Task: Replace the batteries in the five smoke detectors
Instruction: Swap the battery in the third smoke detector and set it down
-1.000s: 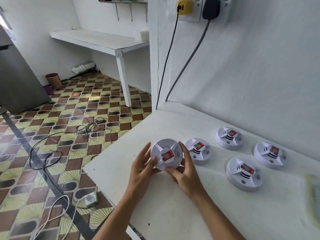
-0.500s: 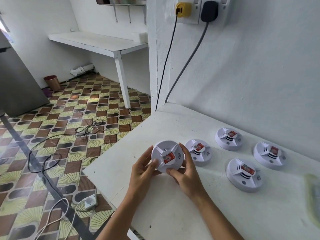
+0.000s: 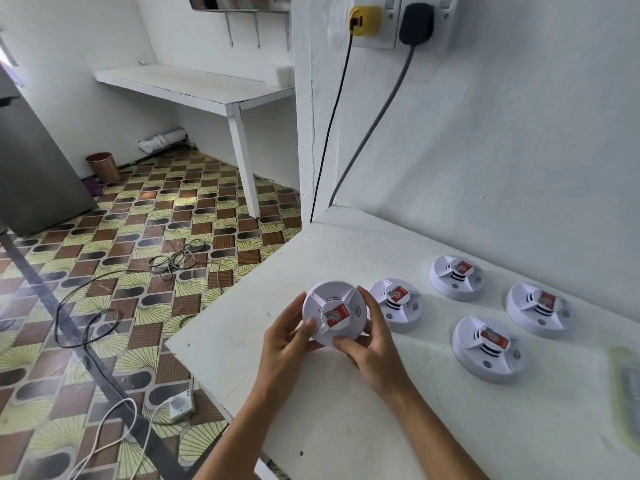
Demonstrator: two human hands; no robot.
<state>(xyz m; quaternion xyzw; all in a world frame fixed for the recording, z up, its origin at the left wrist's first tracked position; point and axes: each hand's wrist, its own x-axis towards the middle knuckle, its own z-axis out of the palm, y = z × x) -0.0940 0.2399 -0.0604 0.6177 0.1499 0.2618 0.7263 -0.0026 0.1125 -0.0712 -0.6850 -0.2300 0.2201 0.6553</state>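
Note:
A round white smoke detector [image 3: 330, 306] with a red sticker is held above the white counter [image 3: 346, 427], tilted toward me. My left hand [image 3: 287, 337] grips its left rim, thumb on its face. My right hand [image 3: 372, 344] grips its right and lower rim. Several more white detectors lie on the counter: one just right of the held one [image 3: 398, 306], one near the wall [image 3: 455, 277], one in front [image 3: 488, 348] and one far right [image 3: 536, 308].
The counter's left edge [image 3: 214, 375] drops to a patterned tile floor with loose cables [image 3: 173, 261] and a small white box [image 3: 181, 405]. Two cords hang from wall sockets [image 3: 384, 22]. A blurred greenish object [image 3: 627, 379] lies at the right.
Both hands have kept hold of the detector; it has turned slightly in my grip, and the view has shifted a little.

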